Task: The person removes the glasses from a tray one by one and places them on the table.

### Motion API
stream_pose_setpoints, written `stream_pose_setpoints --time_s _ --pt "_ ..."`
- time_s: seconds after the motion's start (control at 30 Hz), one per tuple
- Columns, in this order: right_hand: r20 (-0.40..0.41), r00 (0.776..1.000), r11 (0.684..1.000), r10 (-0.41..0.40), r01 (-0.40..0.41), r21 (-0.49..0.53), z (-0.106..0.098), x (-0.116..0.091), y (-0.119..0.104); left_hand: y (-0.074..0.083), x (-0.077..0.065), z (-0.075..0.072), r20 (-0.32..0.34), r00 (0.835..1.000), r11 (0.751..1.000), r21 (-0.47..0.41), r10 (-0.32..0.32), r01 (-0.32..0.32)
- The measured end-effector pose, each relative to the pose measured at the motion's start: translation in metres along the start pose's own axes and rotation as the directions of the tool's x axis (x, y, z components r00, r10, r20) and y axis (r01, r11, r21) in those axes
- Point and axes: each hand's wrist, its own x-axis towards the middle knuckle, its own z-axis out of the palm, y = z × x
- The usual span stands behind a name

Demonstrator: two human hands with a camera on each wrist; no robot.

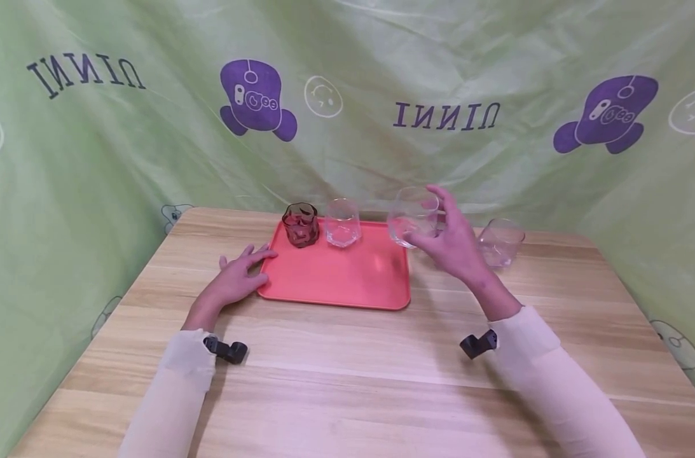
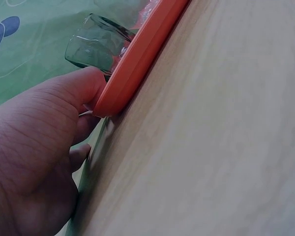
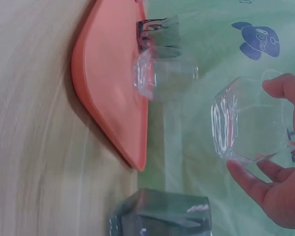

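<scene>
My right hand [image 1: 451,245] holds a clear drinking glass [image 1: 412,219] upright between thumb and fingers, raised over the right end of a red tray [image 1: 336,280]. In the right wrist view, the held glass [image 3: 250,120] shows a faceted base and nothing inside. My left hand [image 1: 236,278] rests at the tray's left edge, its fingers spread and touching the rim. On the tray's back left stands a dark, wavy-sided brown glass [image 1: 301,226]. Beside it is another clear faceted glass [image 1: 343,224].
A further tinted glass [image 1: 500,243] stands on the wooden table [image 1: 347,381] right of the tray, behind my right wrist. A green printed curtain [image 1: 347,152] hangs along the table's back edge and both sides. Each sleeve cuff carries a small black camera mount [image 1: 227,350].
</scene>
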Motion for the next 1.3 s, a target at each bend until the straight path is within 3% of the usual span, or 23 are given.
stream_pose_setpoints --time_s 0.53,0.8,1.07,1.3 --pt "-0.069 0.996 0.999 0.05 -0.049 0.023 -0.058 -0.009 0.003 -0.002 -0.001 0.001 0.0 1.0 1.0 -0.005 0.007 -0.007" --pt "-0.125 0.988 0.996 0.088 -0.092 -0.022 -0.085 -0.017 0.015 -0.001 -0.003 -0.001 -0.005 1.0 1.0 -0.025 0.0 0.0" --pt "-0.185 0.97 0.983 0.161 -0.174 -0.057 -0.113 -0.025 0.033 -0.001 -0.002 0.001 -0.003 1.0 1.0 -0.016 0.005 -0.005" --pt "-0.261 0.939 0.969 0.224 -0.244 -0.047 -0.14 -0.029 0.048 -0.001 0.001 0.0 -0.002 1.0 1.0 -0.006 0.01 -0.01"
